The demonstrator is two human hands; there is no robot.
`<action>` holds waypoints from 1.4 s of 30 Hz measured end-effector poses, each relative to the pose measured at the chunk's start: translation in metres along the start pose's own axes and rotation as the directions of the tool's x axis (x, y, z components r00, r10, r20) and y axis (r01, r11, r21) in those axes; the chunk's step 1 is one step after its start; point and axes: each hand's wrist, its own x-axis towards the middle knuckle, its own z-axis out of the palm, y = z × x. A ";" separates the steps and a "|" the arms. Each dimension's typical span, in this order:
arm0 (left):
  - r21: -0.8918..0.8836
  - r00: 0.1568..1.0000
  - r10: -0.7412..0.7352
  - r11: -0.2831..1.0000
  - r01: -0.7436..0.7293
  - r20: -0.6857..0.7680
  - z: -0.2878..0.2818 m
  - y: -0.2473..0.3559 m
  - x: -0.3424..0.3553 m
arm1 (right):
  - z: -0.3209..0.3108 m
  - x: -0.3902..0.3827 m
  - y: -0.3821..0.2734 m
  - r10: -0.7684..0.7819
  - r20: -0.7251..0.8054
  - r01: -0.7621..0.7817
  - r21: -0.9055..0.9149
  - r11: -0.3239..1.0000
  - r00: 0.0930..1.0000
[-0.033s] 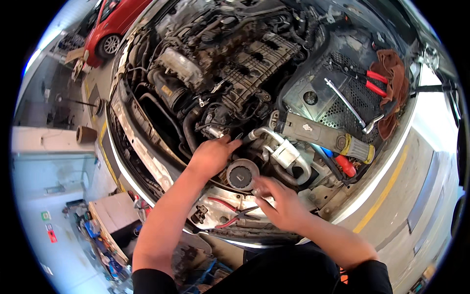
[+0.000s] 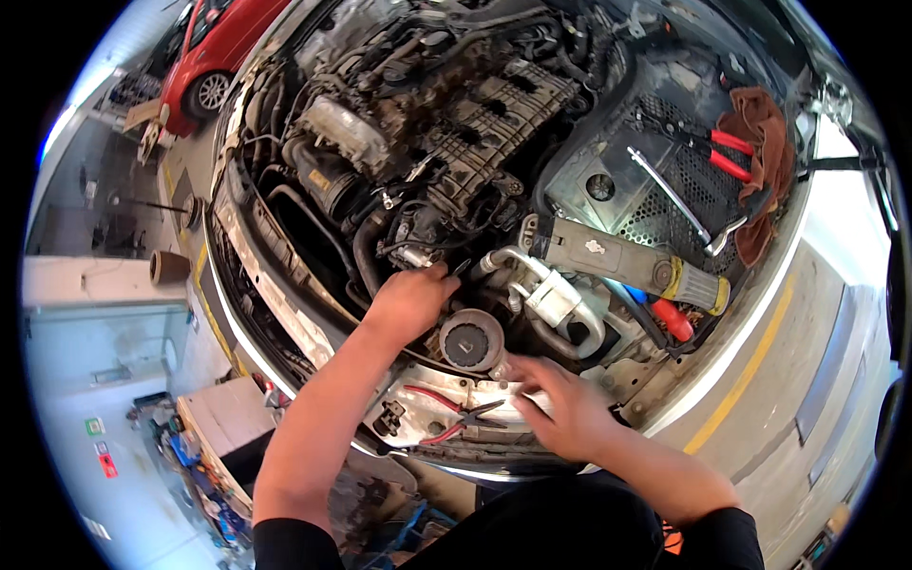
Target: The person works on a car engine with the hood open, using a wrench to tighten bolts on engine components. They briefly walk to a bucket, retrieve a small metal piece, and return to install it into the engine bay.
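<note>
I look down into an open car engine bay (image 2: 475, 114). My left hand (image 2: 410, 302) reaches in among black hoses, its fingers curled on a small metal fitting (image 2: 410, 255); what it grips is hidden. A round grey part with a black cap (image 2: 470, 340) sits just right of that hand. My right hand (image 2: 560, 404) rests with its fingers spread on the pale front panel (image 2: 418, 404), fingertips close below the round part. Red-handled pliers (image 2: 456, 420) lie on the panel left of my right hand.
A long wrench (image 2: 670, 195), red-handled pliers (image 2: 722, 152) and a brown rag (image 2: 760, 133) lie on the perforated cover at the right. A grey cylinder with a yellow band (image 2: 627, 261) and a red-handled tool (image 2: 673, 321) lie below it. A red car (image 2: 214, 57) stands far left.
</note>
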 end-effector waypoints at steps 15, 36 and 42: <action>0.468 0.797 0.594 0.678 -0.567 0.106 0.072 -0.045 0.084 | -0.066 -0.106 0.088 -0.238 -0.292 -0.008 -0.648 0.762 0.926; 0.366 0.946 0.221 0.882 -0.298 0.238 0.142 -0.059 0.111 | 0.104 0.156 0.062 0.415 -0.231 -0.451 -0.138 0.882 0.880; 0.636 0.870 0.345 0.594 -0.493 0.353 0.107 -0.047 0.099 | 0.112 0.190 0.092 0.484 -0.105 -0.449 -0.578 0.681 0.869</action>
